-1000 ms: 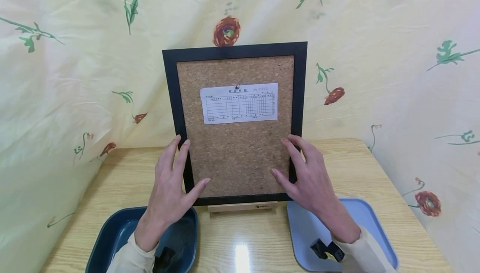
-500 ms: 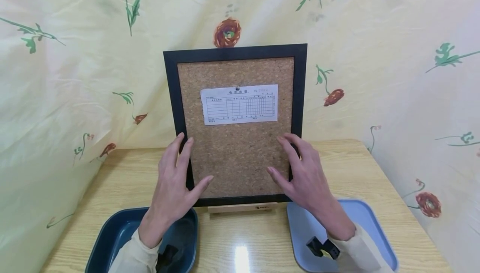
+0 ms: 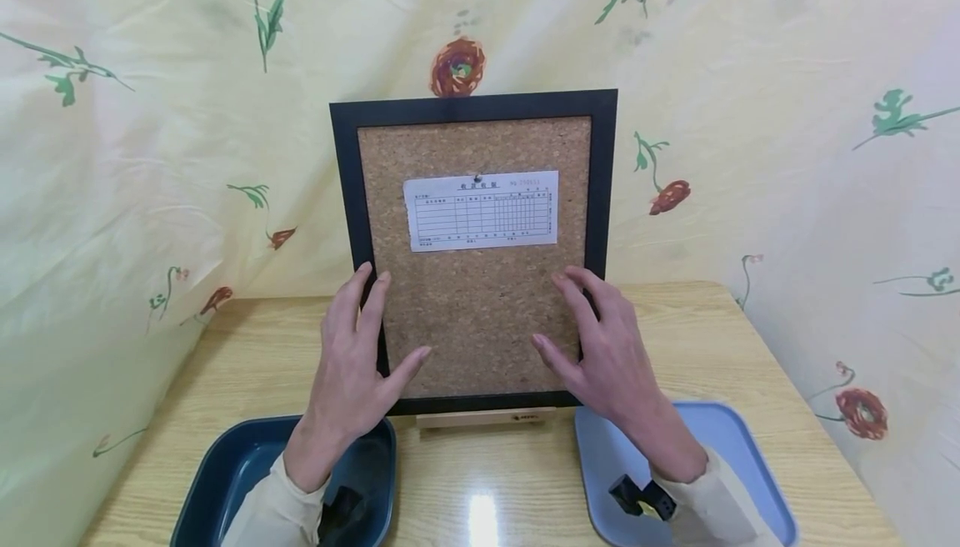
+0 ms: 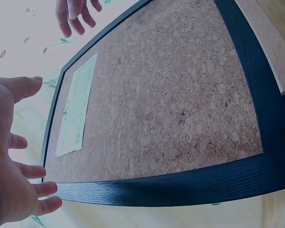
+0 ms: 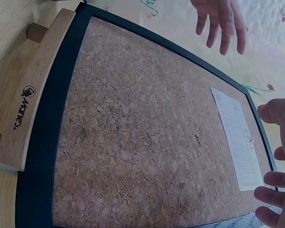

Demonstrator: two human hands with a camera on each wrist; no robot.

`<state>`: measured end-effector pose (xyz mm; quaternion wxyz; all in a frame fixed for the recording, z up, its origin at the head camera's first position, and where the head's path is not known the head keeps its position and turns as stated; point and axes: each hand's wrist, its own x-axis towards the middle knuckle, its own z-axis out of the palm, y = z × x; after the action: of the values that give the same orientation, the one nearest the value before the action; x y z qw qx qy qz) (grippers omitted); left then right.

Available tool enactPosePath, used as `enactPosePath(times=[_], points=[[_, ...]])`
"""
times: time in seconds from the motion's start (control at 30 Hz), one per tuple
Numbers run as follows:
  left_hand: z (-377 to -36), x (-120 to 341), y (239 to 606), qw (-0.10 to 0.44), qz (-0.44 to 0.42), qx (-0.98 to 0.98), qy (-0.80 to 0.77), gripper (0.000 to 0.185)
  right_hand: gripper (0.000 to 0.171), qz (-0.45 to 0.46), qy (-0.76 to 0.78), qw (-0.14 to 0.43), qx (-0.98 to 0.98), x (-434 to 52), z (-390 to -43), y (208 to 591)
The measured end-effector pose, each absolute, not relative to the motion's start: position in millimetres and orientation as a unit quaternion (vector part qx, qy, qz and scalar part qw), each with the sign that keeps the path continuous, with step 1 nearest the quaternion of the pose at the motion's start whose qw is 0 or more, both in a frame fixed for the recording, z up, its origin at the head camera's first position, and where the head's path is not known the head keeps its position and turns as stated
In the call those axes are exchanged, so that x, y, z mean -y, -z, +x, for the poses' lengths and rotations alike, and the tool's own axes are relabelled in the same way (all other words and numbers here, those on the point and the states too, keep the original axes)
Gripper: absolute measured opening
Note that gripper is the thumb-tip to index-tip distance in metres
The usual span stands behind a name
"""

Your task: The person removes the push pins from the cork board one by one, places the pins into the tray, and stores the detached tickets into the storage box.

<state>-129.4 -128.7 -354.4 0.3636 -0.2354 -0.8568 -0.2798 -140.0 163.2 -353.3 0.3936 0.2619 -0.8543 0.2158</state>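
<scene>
Corkboard is standing on its wooden stand, long axis running upward, between your left hand and right hand. Both are flanking its lower sides, about equally near, loosely spread fingers gripping nothing; whether they're touching it isn't showing clearly.

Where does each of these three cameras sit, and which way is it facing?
Head: on the person's head, facing forward and down at the framed corkboard; the left hand, right hand and both sleeves show.
Left wrist: on that wrist, facing obliquely across the corkboard; the left hand shows at the left edge, the right at the top.
Right wrist: likewise; the right hand shows at the right edge, the left at the top.
Shared: both wrist views include the printed paper and wooden ledge.
</scene>
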Motion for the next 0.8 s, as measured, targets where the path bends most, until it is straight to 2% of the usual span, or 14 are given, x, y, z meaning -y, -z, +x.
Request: enactPosePath(times=[0.8], points=[[-138.6, 120.4, 351.1, 0.369, -0.244, 0.847, 0.296, 0.084, 0.07, 0.258, -0.216, 0.382, 0.861, -154.2, -145.8, 349.8]])
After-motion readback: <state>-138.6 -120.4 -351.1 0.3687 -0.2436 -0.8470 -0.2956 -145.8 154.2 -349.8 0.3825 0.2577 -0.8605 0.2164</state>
